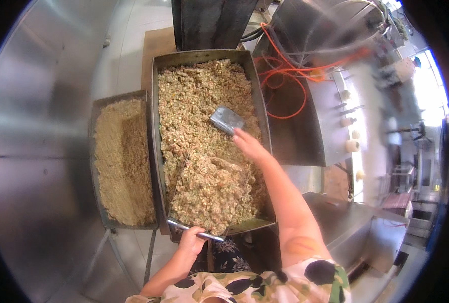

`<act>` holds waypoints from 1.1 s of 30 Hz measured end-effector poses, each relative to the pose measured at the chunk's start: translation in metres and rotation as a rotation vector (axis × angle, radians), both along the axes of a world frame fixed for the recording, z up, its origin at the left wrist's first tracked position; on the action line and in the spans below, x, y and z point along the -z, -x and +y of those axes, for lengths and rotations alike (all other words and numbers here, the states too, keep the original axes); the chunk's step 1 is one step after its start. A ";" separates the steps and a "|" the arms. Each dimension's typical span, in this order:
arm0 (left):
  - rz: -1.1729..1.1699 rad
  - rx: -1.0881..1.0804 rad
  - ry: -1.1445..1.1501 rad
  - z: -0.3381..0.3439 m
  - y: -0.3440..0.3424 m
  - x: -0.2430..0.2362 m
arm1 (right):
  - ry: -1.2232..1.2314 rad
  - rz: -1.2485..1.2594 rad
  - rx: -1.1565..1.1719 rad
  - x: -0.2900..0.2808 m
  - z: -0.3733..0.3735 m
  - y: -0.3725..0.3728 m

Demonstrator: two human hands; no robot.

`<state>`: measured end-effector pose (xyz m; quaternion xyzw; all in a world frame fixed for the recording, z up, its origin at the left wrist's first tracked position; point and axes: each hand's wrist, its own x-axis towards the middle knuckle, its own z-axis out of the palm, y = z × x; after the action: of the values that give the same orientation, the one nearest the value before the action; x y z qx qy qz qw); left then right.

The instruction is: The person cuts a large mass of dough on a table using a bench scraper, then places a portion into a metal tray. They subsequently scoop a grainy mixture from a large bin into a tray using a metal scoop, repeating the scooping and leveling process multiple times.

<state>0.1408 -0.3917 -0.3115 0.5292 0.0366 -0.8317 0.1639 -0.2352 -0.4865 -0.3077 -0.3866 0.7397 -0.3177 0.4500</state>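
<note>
A deep metal bin full of a crumbly, grainy mixture with green and reddish bits stands in front of me. Over its near end lies a metal tray heaped with the same mixture. My left hand is closed on the tray's near edge, thumb on top. Farther into the bin, my right hand grips a grey metal scraper by its near end. The flat blade rests on or just over the mixture; the fingers underneath are hidden.
To the left stands a lower, shallower bin of paler, finer crumbs, beside a large steel wall. Orange tubing loops over steel equipment at the right. A steel box stands at the near right. A dark metal column borders the bin's far end.
</note>
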 end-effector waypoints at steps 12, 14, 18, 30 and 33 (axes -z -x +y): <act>-0.097 0.057 0.412 -0.036 -0.003 -0.126 | 0.152 -0.303 0.116 -0.085 0.058 -0.072; -0.070 0.012 0.500 -0.039 -0.006 -0.148 | 0.196 -0.336 0.235 -0.104 0.074 -0.086; -0.024 -0.085 0.820 -0.010 -0.020 -0.141 | 0.370 -0.435 0.365 -0.135 0.115 -0.107; 0.217 0.232 0.926 0.016 -0.052 -0.237 | 0.649 -0.451 0.782 -0.206 0.240 -0.181; 0.279 0.338 0.962 0.022 -0.076 -0.235 | 0.781 -0.424 0.864 -0.229 0.280 -0.227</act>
<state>0.2167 -0.3696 -0.0764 0.2772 -0.4135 -0.8318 0.2455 -0.0081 -0.2062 -0.0785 -0.1166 0.5529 -0.7884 0.2432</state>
